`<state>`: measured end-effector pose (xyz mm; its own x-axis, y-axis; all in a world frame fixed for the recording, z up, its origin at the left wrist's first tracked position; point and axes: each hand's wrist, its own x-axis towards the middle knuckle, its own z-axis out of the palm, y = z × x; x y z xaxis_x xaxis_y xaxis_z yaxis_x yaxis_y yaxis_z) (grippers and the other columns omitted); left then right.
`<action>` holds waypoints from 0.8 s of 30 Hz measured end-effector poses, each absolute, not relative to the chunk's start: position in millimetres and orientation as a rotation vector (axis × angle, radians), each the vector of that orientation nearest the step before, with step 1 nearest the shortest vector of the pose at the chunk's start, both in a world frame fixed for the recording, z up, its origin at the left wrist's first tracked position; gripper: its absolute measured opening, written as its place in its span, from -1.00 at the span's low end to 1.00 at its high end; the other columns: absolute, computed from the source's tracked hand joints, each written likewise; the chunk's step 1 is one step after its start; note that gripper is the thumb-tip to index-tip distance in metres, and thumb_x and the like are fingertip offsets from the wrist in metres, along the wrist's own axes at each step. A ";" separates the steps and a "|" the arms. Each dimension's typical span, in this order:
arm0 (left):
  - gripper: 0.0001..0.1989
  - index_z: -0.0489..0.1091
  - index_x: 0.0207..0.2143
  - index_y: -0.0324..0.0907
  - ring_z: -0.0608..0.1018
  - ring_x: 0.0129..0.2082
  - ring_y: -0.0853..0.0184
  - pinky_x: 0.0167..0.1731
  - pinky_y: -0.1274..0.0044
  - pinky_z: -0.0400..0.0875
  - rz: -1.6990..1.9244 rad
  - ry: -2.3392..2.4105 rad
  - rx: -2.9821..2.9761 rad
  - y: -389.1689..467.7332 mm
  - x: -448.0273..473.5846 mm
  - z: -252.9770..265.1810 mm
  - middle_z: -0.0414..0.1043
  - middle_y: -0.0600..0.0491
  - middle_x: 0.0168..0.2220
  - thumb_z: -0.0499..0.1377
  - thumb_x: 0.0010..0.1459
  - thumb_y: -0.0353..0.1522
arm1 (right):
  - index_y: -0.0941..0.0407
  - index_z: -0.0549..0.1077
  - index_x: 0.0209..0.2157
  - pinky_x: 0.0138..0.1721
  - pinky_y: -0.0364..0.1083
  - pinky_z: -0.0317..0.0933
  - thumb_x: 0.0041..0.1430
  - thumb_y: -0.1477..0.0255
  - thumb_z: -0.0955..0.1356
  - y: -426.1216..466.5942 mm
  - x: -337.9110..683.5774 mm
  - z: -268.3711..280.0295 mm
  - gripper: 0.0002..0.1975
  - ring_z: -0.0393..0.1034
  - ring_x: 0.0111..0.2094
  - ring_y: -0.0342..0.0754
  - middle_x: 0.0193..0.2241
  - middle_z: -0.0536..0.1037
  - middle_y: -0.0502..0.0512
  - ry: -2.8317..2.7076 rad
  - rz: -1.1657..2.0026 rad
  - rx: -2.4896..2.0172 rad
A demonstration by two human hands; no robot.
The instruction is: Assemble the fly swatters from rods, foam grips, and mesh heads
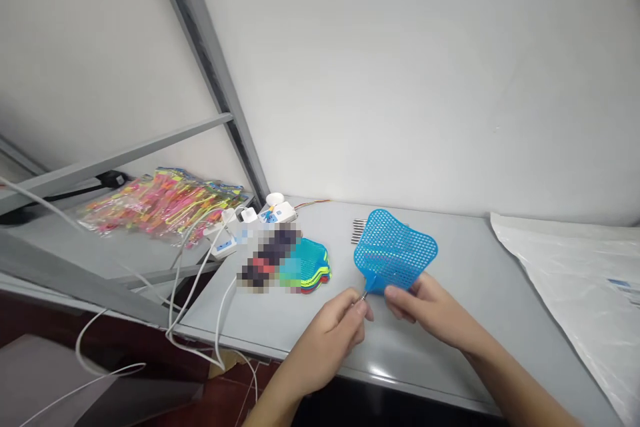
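Observation:
A blue fly swatter head (395,247) with a perforated mesh is held up over the table. My left hand (330,333) is closed round the thin metal rod (363,295) at the swatter's neck; most of the rod is hidden in the fist. The lower right edge of the mesh is pinched by my right hand (425,303), thumb in front. Behind the swatter lie several metal rods (357,231), partly covered by it. Left of my hands sits a stack of swatter heads (313,263), teal on top with yellow-green, blue and red edges below.
White power strips (223,240) with plugs and a trailing white cable (220,320) occupy the table's left end. A blurred dark object (270,257) lies beside the stack. Colourful bagged items (170,203) rest on a shelf beyond the metal frame (215,73). White sheeting (565,280) covers the right side.

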<state>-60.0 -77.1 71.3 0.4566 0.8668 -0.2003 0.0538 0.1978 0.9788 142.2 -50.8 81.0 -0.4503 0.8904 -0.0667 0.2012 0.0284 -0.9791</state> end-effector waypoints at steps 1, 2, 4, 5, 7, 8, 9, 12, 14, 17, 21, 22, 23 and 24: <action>-0.69 0.27 -0.29 -0.17 0.02 -0.70 0.52 -0.66 0.61 -0.07 0.730 0.896 1.154 -76.5 -65.2 67.4 0.05 0.25 -0.60 -0.06 0.33 -0.14 | 0.12 0.32 -0.42 -0.43 -0.15 0.10 0.23 0.14 0.29 -47.0 139.7 78.2 -0.67 0.17 -0.49 -0.16 -0.53 0.31 -0.06 -1.737 1.461 -1.108; -0.71 0.26 -0.29 -0.16 -0.01 -0.73 0.54 -0.68 0.61 -0.10 0.755 0.848 1.073 -76.1 -69.8 63.5 0.05 0.26 -0.60 -0.06 0.32 -0.15 | 0.11 0.34 -0.34 -0.40 -0.14 0.13 0.20 0.16 0.32 -43.3 138.3 74.8 -0.71 0.21 -0.44 -0.14 -0.47 0.34 -0.04 -1.773 1.421 -1.114; -0.73 0.25 -0.34 -0.17 -0.02 -0.77 0.58 -0.69 0.62 -0.09 0.808 0.772 0.955 -75.2 -76.7 55.5 0.06 0.27 -0.61 -0.04 0.32 -0.19 | 0.09 0.35 -0.24 -0.36 -0.13 0.15 0.19 0.18 0.33 -36.5 139.4 66.4 -0.74 0.24 -0.40 -0.12 -0.42 0.36 -0.04 -1.855 1.252 -1.185; -0.74 0.24 -0.37 -0.18 0.01 -0.78 0.59 -0.67 0.62 -0.06 0.829 0.741 0.904 -74.8 -78.8 51.2 0.07 0.26 -0.62 -0.03 0.32 -0.22 | 0.08 0.36 -0.21 -0.36 -0.12 0.15 0.21 0.19 0.32 -33.9 142.1 61.4 -0.75 0.24 -0.41 -0.11 -0.43 0.36 -0.04 -1.890 1.145 -1.246; -0.74 0.23 -0.41 -0.18 0.05 -0.79 0.59 -0.65 0.62 0.00 0.843 0.673 0.790 -73.6 -80.1 41.5 0.08 0.26 -0.63 -0.04 0.30 -0.25 | 0.05 0.38 -0.17 -0.36 -0.10 0.14 0.24 0.20 0.28 -30.9 151.9 49.7 -0.76 0.25 -0.43 -0.09 -0.47 0.37 -0.05 -1.918 0.939 -1.379; -0.73 0.23 -0.42 -0.18 0.05 -0.79 0.59 -0.65 0.62 0.01 0.837 0.633 0.726 -72.5 -79.5 36.2 0.08 0.26 -0.63 -0.04 0.30 -0.25 | 0.04 0.39 -0.17 -0.37 -0.10 0.14 0.26 0.20 0.26 -30.9 158.4 43.3 -0.77 0.26 -0.44 -0.08 -0.47 0.38 -0.04 -1.916 0.856 -1.430; -0.71 0.23 -0.43 -0.18 0.04 -0.80 0.59 -0.66 0.62 0.01 0.827 0.592 0.662 -70.9 -78.1 30.9 0.07 0.26 -0.64 -0.06 0.29 -0.23 | 0.03 0.40 -0.19 -0.38 -0.10 0.15 0.28 0.21 0.25 -31.8 165.5 37.0 -0.77 0.27 -0.43 -0.07 -0.46 0.40 -0.02 -1.907 0.793 -1.469; -0.59 0.22 -0.50 -0.18 -0.03 -0.81 0.58 -0.69 0.62 -0.03 0.807 0.463 0.506 -63.3 -69.0 17.5 -0.03 0.27 -0.70 -0.09 0.31 -0.13 | 0.03 0.42 -0.29 -0.43 -0.11 0.14 0.29 0.22 0.22 -38.7 186.7 20.1 -0.77 0.28 -0.41 -0.06 -0.42 0.44 0.01 -1.833 0.649 -1.551; -0.51 0.18 -0.57 -0.18 -0.07 -0.82 0.56 -0.69 0.62 -0.05 0.804 0.373 0.433 -56.3 -59.2 13.0 -0.11 0.28 -0.76 -0.12 0.32 -0.08 | 0.04 0.42 -0.33 -0.44 -0.12 0.14 0.28 0.22 0.23 -44.7 196.6 12.4 -0.77 0.26 -0.43 -0.06 -0.44 0.43 0.01 -1.729 0.529 -1.604; -0.43 0.16 -0.63 -0.19 -0.04 -0.80 0.54 -0.65 0.61 0.01 0.848 0.270 0.380 -45.5 -40.5 14.8 -0.18 0.27 -0.81 -0.13 0.32 -0.02 | 0.05 0.42 -0.37 -0.43 -0.13 0.15 0.27 0.25 0.25 -52.5 200.7 5.9 -0.78 0.26 -0.48 -0.08 -0.49 0.43 0.00 -1.589 0.376 -1.622; -0.36 0.18 -0.65 -0.20 -0.03 -0.81 0.56 -0.63 0.60 0.05 0.902 0.160 0.342 -31.0 -13.2 27.8 -0.16 0.26 -0.82 -0.17 0.28 0.06 | 0.07 0.44 -0.35 -0.41 -0.14 0.17 0.31 0.35 0.20 -61.6 190.2 2.2 -0.76 0.30 -0.49 -0.10 -0.50 0.43 0.01 -1.734 0.420 -1.368; -0.36 0.19 -0.64 -0.20 -0.06 -0.83 0.57 -0.65 0.60 0.03 0.903 0.139 0.330 -27.2 -6.3 31.8 -0.15 0.26 -0.82 -0.18 0.28 0.07 | 0.07 0.44 -0.33 -0.40 -0.14 0.18 0.31 0.36 0.19 -64.1 186.3 1.9 -0.76 0.31 -0.48 -0.10 -0.50 0.43 0.01 -1.788 0.451 -1.281; -0.35 0.21 -0.63 -0.21 -0.08 -0.84 0.58 -0.67 0.61 0.01 0.910 0.129 0.324 -23.1 0.6 35.8 -0.13 0.26 -0.81 -0.19 0.27 0.07 | 0.08 0.44 -0.31 -0.40 -0.13 0.18 0.32 0.35 0.18 -66.6 182.3 1.8 -0.76 0.31 -0.48 -0.09 -0.50 0.43 0.01 -1.829 0.491 -1.203; -0.35 0.23 -0.62 -0.21 -0.08 -0.85 0.59 -0.68 0.61 0.00 0.925 0.130 0.326 -19.0 7.6 39.7 -0.10 0.26 -0.81 -0.19 0.27 0.07 | 0.08 0.44 -0.27 -0.41 -0.13 0.18 0.31 0.31 0.18 -69.0 178.4 2.1 -0.75 0.31 -0.48 -0.09 -0.50 0.42 0.01 -1.854 0.544 -1.137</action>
<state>7.6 -19.0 39.7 0.5985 0.8006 0.0289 -0.7616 0.5574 0.3306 178.4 -69.0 2.1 -0.2044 0.8701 0.4484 0.4901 0.4875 -0.7226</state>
